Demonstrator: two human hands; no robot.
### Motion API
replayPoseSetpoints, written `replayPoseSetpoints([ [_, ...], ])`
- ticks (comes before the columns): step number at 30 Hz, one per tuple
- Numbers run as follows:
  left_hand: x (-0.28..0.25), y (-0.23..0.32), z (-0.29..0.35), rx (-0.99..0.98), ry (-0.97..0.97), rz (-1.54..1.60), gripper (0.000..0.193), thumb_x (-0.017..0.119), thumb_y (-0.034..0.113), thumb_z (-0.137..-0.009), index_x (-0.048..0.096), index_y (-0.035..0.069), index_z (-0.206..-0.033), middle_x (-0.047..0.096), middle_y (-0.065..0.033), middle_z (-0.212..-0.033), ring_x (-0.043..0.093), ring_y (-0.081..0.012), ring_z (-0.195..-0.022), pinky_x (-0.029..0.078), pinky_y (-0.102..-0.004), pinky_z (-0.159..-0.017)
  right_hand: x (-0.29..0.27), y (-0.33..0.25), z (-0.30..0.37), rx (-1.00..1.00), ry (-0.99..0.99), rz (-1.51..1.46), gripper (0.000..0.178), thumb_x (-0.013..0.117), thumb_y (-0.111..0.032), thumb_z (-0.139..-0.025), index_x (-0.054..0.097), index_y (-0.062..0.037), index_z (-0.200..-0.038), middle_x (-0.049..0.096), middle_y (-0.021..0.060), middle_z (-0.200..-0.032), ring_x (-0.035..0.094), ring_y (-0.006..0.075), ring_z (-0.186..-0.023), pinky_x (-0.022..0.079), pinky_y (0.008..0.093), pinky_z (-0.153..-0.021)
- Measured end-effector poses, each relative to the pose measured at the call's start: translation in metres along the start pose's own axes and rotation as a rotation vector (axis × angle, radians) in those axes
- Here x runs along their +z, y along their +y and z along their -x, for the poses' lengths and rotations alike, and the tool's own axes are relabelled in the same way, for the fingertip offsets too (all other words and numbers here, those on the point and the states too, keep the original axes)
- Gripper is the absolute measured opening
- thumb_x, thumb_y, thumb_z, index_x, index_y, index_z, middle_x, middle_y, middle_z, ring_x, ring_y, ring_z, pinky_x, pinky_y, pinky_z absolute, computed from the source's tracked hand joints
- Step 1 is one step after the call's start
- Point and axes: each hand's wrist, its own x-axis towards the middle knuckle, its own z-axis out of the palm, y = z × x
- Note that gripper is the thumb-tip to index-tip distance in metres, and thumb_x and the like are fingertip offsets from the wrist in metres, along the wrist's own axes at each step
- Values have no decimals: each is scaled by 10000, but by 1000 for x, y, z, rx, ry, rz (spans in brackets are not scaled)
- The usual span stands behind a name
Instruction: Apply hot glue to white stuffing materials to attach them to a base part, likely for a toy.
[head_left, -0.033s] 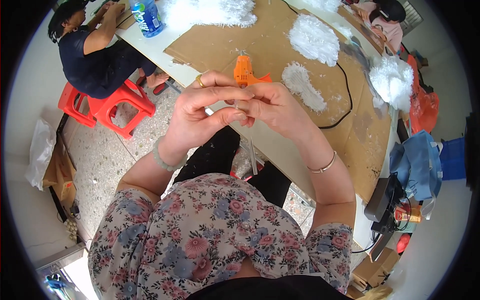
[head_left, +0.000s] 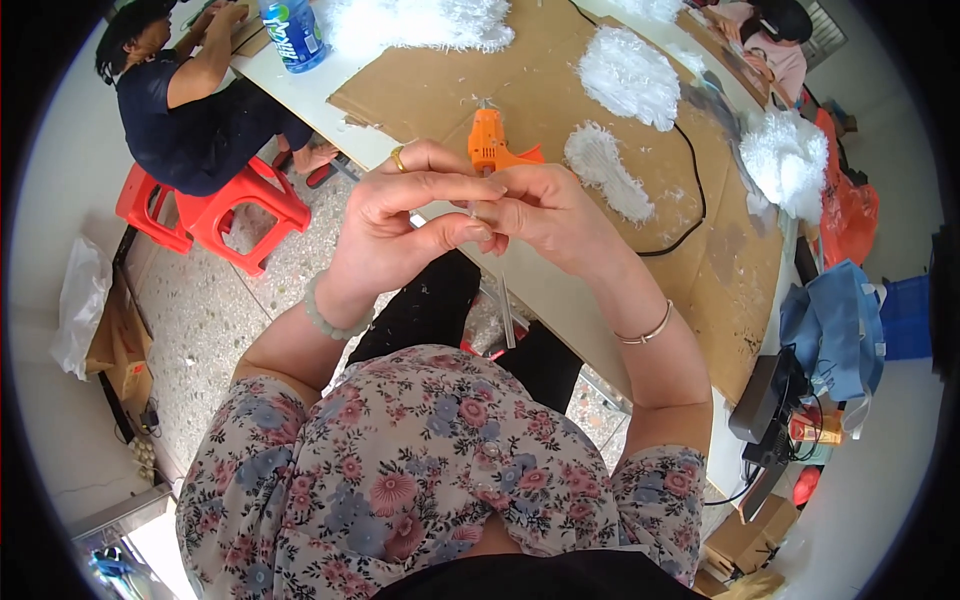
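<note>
Both hands meet in front of me at the table's near edge, fingertips together. My left hand (head_left: 405, 215) is closed in a pinch, its index finger and thumb stretched toward the other hand. My right hand (head_left: 545, 215) pinches at the same spot. Whatever sits between the fingertips is small and pale, mostly hidden, and I cannot make it out. Just beyond the fingers lies an orange glue gun (head_left: 487, 138), nozzle pointing away, its rear covered by my hands. A thin translucent glue stick (head_left: 507, 312) shows below the hands, in line with the gun.
Brown cardboard (head_left: 440, 95) covers much of the white table. White fibre bundles (head_left: 628, 78) lie on it, with a black cable (head_left: 700, 205) curving at right. A blue-labelled bottle (head_left: 292, 38) stands far left. One person sits on a red stool (head_left: 235, 215); another works far right.
</note>
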Motion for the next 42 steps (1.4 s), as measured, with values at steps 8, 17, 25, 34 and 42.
replayPoseSetpoints([
  [8,2,-5,7,-180,79,365,213,657,122,-833,668,-8,-1001,585,-94,-960,556,-182,-920,449,-290,-799,15,4,-5,-66,109,-68,252,604,-246,-900,619,-5,-829,588,41,-687,549,108,-625,450,248,-580],
  [17,17,1,11,-332,118,483,195,548,138,-919,594,-23,-819,506,-37,-779,541,-120,-669,443,-235,-612,18,22,-1,64,-2,-134,209,620,-197,-884,612,-5,-804,594,42,-695,564,105,-650,447,249,-585],
  [25,-2,-23,19,-316,344,341,379,438,242,-987,428,59,-655,384,16,-587,336,-73,-538,274,-231,-489,29,11,2,-433,-134,792,234,578,8,-732,648,-90,-932,599,61,-868,575,265,-805,476,350,-683],
  [34,-35,-32,22,-156,386,56,187,579,-13,-874,615,-38,-1056,647,-90,-943,613,-139,-899,466,-258,-807,-45,22,5,-209,303,1663,435,624,-54,-706,589,-37,-1138,619,74,-1020,561,262,-942,441,395,-814],
  [42,-54,-28,41,-126,502,-206,173,493,106,-953,595,-31,-927,543,-27,-731,482,-63,-640,477,-249,-794,-51,35,-11,54,251,1699,200,630,-120,-650,627,-41,-834,591,73,-883,560,249,-870,426,392,-742],
])
